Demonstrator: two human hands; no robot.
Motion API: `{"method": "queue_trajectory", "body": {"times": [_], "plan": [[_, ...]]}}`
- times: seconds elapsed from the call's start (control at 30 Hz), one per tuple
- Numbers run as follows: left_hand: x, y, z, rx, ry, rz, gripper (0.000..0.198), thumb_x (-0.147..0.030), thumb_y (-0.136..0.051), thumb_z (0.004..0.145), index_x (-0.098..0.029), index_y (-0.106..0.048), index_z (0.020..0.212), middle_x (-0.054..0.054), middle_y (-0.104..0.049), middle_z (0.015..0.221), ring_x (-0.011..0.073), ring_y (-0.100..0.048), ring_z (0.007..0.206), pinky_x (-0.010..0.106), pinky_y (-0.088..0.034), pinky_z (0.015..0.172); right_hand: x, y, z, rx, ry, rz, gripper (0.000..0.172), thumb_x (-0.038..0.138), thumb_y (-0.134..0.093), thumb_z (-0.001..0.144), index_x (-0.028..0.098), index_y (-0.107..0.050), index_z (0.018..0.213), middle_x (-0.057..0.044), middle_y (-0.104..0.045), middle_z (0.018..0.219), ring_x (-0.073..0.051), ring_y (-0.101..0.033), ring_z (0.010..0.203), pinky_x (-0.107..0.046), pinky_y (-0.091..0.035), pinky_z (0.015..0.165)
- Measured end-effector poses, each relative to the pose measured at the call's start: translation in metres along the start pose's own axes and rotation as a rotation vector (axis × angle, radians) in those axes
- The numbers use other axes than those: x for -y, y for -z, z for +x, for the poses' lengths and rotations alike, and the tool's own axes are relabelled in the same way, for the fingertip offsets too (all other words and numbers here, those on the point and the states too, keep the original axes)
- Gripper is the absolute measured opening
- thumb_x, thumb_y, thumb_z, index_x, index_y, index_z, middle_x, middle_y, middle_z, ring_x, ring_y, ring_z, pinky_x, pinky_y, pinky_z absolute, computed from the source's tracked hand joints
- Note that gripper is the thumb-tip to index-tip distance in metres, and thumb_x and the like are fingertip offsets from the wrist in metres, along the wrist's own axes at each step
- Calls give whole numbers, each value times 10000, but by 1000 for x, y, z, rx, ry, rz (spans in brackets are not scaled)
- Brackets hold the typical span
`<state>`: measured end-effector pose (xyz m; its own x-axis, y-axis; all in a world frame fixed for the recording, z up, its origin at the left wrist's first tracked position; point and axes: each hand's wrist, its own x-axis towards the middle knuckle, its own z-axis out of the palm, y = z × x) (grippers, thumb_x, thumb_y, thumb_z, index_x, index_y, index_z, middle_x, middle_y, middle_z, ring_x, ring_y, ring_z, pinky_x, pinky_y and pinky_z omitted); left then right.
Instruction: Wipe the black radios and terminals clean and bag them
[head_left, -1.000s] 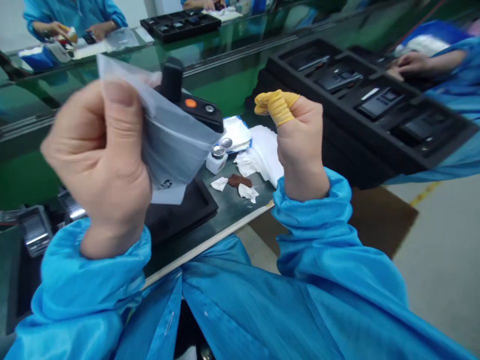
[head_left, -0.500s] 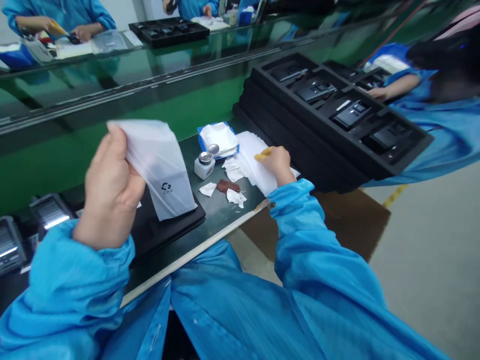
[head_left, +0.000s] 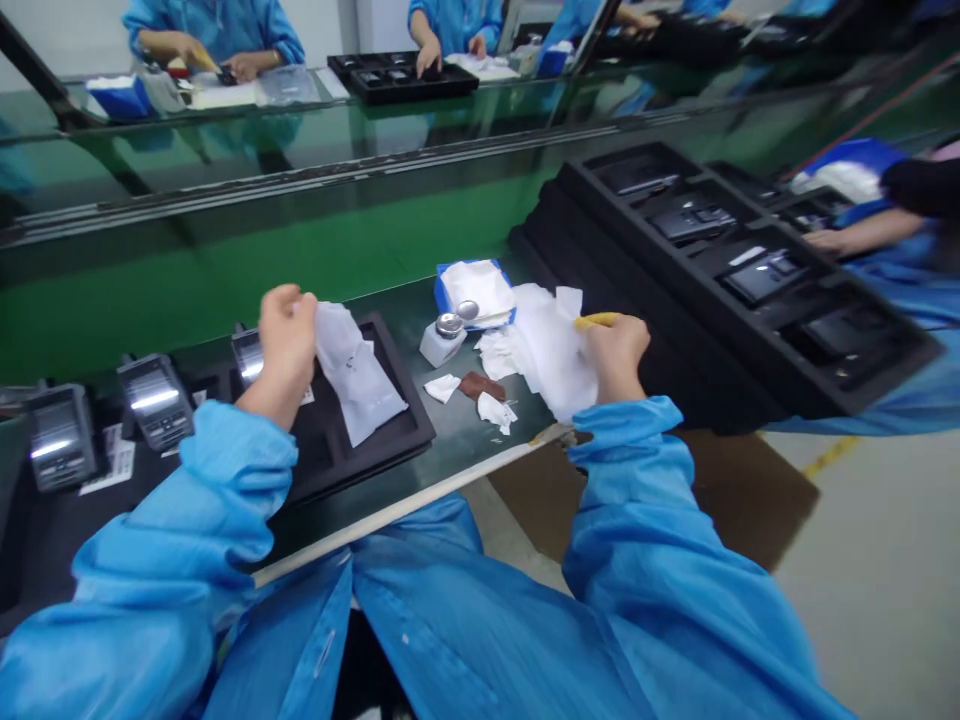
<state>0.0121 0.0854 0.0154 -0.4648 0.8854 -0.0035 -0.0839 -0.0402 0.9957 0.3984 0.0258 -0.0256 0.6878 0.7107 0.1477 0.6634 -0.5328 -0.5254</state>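
My left hand (head_left: 285, 345) is closed at the upper left corner of a frosted plastic bag (head_left: 358, 385), its fingertips pinched there. The bag looks limp and hangs over a black tray (head_left: 409, 425). My right hand (head_left: 619, 355) is closed around a slim yellow thing (head_left: 598, 320), mostly hidden by the fingers. That hand rests over a pile of white translucent sheets (head_left: 546, 340). Between the hands are a small bottle with a metal top (head_left: 444, 338), a brown cloth scrap (head_left: 480, 387) and crumpled white wipes (head_left: 496, 355).
Several grey devices with screens (head_left: 156, 400) sit in black foam at left. A blue box of white wipes (head_left: 476, 292) stands behind the bottle. Stacked black trays (head_left: 720, 250) with devices rise at right. Other people's hands (head_left: 862, 235) work at right and across the bench.
My left hand has moved farther out and lower, bringing the bag down to the black tray. My right hand still holds the yellow thing over the sheets. The view has shifted left.
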Motion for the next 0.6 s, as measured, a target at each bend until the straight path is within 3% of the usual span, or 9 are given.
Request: {"method": "queue_trajectory", "body": {"times": [0.1, 0.17, 0.23, 0.3, 0.4, 0.47, 0.53, 0.6], "plan": [[-20, 5, -17, 14, -285, 104, 389, -159, -777, 630, -218, -591, 967, 9, -602, 1137, 204, -510, 1165, 358, -355, 1053, 18, 15, -6, -162, -49, 113, 284, 274, -566, 717, 118, -718, 899, -103, -710, 897, -238, -666, 890, -345, -515, 835], [-31, 5, -33, 159, -364, 117, 409, -270, -798, 623, -222, -597, 976, 22, -617, 1133, 228, -534, 1147, 395, -392, 1023, 43, 24, -21, -254, 25, 349, 222, 278, -602, 708, 135, -700, 847, -83, -694, 892, -203, -656, 857, -333, -521, 817], [-38, 2, -51, 393, -284, 32, 450, -383, -819, 592, -204, -601, 942, 43, -655, 1039, 218, -599, 1051, 389, -447, 972, 78, 31, -49, -237, 205, 588, 156, 307, -649, 699, 172, -670, 773, -45, -671, 839, -173, -639, 788, -336, -528, 781], [-44, -1, -67, 604, -88, -60, 551, -469, -848, 527, -185, -605, 932, 66, -685, 979, 219, -636, 993, 375, -482, 926, 114, 35, -87, -160, 418, 724, 117, 317, -679, 698, 211, -647, 735, -22, -659, 834, -164, -625, 785, -325, -533, 733], [-50, 3, -81, 765, 179, -199, 649, -545, -856, 477, -163, -627, 949, 95, -712, 974, 255, -654, 992, 375, -509, 874, 158, 34, -147, 33, 688, 740, 55, 286, -660, 737, 249, -639, 702, -19, -641, 842, -163, -609, 796, -292, -527, 635], [-50, 17, -80, 715, 237, -265, 593, -550, -844, 508, -151, -657, 905, 90, -725, 926, 259, -668, 947, 364, -519, 835, 178, 30, -175, 182, 812, 705, 32, 285, -648, 754, 258, -665, 758, -25, -626, 875, -141, -591, 716, -287, -522, 594], [-45, 40, -72, 559, 264, -271, 524, -527, -845, 519, -146, -682, 839, 77, -733, 849, 240, -680, 845, 350, -527, 777, 196, 22, -185, 281, 888, 677, 110, 329, -665, 754, 259, -690, 836, -27, -621, 904, -119, -564, 645, -291, -526, 599], [-35, 69, -61, 387, 317, -198, 514, -510, -866, 461, -142, -694, 775, 71, -731, 775, 216, -670, 722, 339, -531, 700, 217, 10, -182, 299, 910, 634, 181, 370, -668, 760, 259, -705, 898, -22, -636, 910, -115, -554, 632, -296, -528, 638]]}}
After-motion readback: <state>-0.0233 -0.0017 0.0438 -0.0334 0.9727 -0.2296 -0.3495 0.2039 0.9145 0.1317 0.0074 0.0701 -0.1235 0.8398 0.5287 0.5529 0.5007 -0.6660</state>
